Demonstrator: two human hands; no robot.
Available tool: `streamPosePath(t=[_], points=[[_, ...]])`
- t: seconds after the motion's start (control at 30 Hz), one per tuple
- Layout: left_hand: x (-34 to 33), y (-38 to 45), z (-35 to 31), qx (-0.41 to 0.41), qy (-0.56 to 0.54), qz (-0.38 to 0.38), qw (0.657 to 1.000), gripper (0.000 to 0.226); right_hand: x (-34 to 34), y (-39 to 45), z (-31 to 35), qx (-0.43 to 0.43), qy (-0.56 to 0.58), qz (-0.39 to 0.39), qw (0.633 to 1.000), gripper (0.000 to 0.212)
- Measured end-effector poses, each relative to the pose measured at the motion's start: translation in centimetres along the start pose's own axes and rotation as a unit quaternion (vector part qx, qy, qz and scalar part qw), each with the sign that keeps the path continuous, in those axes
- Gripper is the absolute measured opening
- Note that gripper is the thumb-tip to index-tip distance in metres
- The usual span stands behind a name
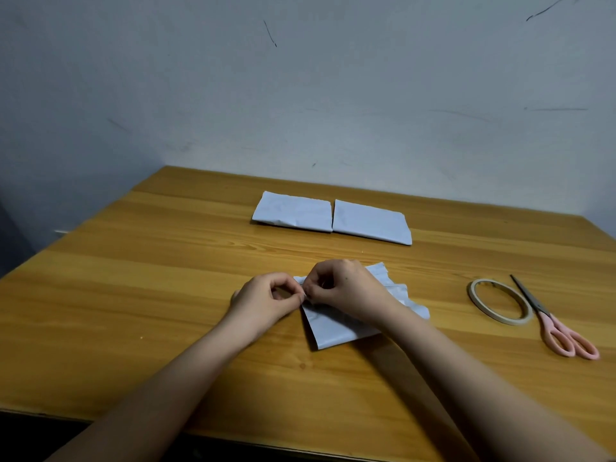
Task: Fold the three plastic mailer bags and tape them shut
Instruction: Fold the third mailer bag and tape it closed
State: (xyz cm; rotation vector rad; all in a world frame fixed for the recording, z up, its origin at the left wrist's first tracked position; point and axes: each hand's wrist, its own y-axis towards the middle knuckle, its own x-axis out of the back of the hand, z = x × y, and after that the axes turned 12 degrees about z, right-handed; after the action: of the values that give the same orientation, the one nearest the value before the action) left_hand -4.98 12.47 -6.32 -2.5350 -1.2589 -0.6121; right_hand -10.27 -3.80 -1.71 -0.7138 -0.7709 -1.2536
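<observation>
Both hands pinch third mailer bag at its corner: left hand, right hand | two folded bags behind | tape roll, pink scissors on worktop | no readable print

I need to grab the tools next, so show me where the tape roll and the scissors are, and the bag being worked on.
tape roll (482,309): head view, near-left rim of the ring.
scissors (563,338): head view, pink handle.
bag in hand (333,328): head view, bare front panel.

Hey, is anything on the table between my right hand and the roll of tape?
Nothing visible. Bare table lies between the right hand, which is on the mailer bag, and the tape roll. The scissors lie beyond the roll.
</observation>
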Motion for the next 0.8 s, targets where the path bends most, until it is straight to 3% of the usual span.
streamPosePath(t=[0.3,0.8], points=[[0.1,-0.1,0.0,-0.014,-0.010,-0.001,1.000,0.014,0.4,-0.3,-0.4,-0.001,0.104,0.018,0.994,0.010],[0.2,-0.4,-0.8,-0.023,-0.036,0.020,0.999,0.011,0.3,0.0,-1.2,0.018,0.178,0.032,0.983,0.011]])
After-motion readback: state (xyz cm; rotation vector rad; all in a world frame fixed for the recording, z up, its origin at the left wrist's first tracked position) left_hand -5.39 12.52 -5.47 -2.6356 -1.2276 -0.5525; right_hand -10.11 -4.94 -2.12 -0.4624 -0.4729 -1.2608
